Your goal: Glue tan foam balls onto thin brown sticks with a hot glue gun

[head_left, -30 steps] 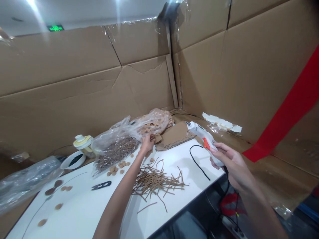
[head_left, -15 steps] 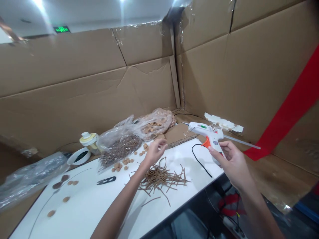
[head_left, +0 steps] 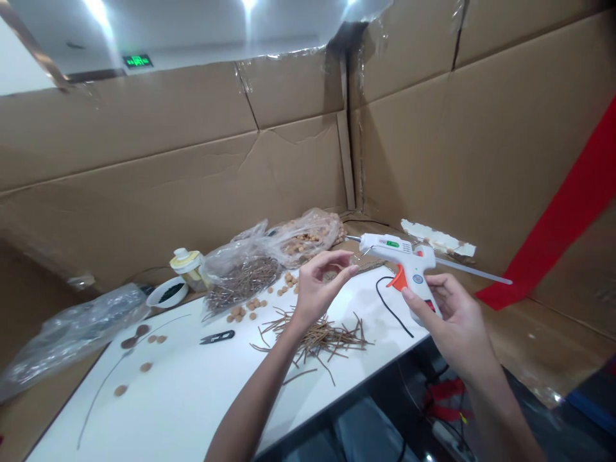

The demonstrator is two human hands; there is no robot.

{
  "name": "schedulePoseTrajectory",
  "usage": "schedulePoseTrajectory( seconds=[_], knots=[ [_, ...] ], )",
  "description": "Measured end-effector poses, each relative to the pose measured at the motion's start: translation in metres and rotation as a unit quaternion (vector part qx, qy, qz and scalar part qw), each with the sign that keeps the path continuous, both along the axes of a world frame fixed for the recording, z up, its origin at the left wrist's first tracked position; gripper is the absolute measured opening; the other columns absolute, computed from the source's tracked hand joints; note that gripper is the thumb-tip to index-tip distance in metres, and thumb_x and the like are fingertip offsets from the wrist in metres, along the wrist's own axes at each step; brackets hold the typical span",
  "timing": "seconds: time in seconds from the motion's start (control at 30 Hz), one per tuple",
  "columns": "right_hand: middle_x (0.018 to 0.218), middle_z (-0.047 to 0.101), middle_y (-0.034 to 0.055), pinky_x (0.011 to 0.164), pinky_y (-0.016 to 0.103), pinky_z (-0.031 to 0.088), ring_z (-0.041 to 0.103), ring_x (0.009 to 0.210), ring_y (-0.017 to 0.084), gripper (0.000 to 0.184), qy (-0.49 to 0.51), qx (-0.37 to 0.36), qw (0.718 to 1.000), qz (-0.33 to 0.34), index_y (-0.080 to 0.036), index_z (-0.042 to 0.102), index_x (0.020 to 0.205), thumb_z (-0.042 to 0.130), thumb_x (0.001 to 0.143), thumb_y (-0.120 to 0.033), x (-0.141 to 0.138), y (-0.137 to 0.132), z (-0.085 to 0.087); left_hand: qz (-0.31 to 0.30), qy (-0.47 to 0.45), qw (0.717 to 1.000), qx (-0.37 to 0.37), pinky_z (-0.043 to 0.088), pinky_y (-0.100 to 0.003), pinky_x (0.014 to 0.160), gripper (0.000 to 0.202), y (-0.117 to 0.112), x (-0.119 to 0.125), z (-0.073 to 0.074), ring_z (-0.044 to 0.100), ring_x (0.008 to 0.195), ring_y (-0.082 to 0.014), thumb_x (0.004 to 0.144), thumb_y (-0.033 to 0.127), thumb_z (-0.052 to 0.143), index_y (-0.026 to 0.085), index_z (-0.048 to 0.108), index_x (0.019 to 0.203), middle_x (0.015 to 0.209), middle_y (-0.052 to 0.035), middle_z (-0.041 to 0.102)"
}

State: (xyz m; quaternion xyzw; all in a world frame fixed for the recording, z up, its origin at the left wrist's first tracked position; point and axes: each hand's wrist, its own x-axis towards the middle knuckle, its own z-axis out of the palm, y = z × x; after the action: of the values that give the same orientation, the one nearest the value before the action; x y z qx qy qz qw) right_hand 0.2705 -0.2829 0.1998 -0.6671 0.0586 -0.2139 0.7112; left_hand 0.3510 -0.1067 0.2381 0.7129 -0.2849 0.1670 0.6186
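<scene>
I report my right hand (head_left: 457,314) clamped on an orange-triggered white plastic glue gun (head_left: 409,260) at right, my left hand (head_left: 320,285) apart from it near the metal nozzle (head_left: 353,238), pinch contents indeterminable, and a heap of thin brown sticks (head_left: 332,337) on the white tabletop (head_left: 192,398).

The glue gun (head_left: 418,265) looks smooth plastic, the sticks (head_left: 327,335) rough and woody, the walls (head_left: 192,176) matt cardboard.
</scene>
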Motion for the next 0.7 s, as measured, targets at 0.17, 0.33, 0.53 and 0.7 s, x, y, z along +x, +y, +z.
schedulePoseTrajectory(
  seconds=[0.17, 0.33, 0.53, 0.7],
  knots=[
    [0.097, 0.067, 0.0044, 0.065, 0.028, 0.050, 0.063, 0.089, 0.021, 0.035, 0.008, -0.014, 1.000, 0.014, -0.023, 0.053, 0.091, 0.072, 0.076, -0.048, 0.000, 0.001, -0.003, 0.052, -0.076, 0.995, 0.025, 0.052, -0.026, 0.066, 0.007, -0.002, -0.004, 0.001, 0.064, 0.073, -0.0150, 0.077, 0.022, 0.071, 0.016, 0.073, 0.080, 0.079, -0.0059, 0.072],
    [0.097, 0.066, 0.0036, 0.069, 0.030, 0.048, 0.061, 0.089, 0.020, 0.035, 0.018, -0.022, 1.000, 0.009, -0.024, 0.052, 0.092, 0.071, 0.077, -0.049, 0.001, 0.000, -0.005, 0.109, -0.161, 0.978, 0.074, 0.053, -0.027, 0.069, 0.008, 0.000, -0.009, -0.002, 0.066, 0.074, -0.0155, 0.083, 0.020, 0.065, 0.018, 0.073, 0.084, 0.082, -0.0049, 0.074],
    [0.097, 0.063, 0.0029, 0.071, 0.029, 0.047, 0.060, 0.091, 0.020, 0.034, 0.015, -0.024, 1.000, 0.001, -0.024, 0.052, 0.092, 0.070, 0.077, -0.048, 0.000, 0.000, -0.007, 0.184, -0.276, 0.934, 0.132, 0.053, -0.027, 0.069, 0.011, -0.001, -0.012, -0.006, 0.066, 0.074, -0.0158, 0.086, 0.015, 0.060, 0.015, 0.071, 0.087, 0.081, -0.0069, 0.072],
    [0.095, 0.063, 0.0031, 0.068, 0.029, 0.048, 0.060, 0.086, 0.020, 0.034, 0.004, -0.015, 0.999, -0.030, -0.024, 0.051, 0.092, 0.070, 0.077, -0.048, 0.001, -0.002, -0.008, 0.225, -0.329, 0.898, 0.187, 0.051, -0.027, 0.066, 0.013, 0.000, -0.012, -0.007, 0.062, 0.070, -0.0155, 0.088, 0.014, 0.055, 0.015, 0.068, 0.084, 0.076, -0.0067, 0.069]
  ],
)
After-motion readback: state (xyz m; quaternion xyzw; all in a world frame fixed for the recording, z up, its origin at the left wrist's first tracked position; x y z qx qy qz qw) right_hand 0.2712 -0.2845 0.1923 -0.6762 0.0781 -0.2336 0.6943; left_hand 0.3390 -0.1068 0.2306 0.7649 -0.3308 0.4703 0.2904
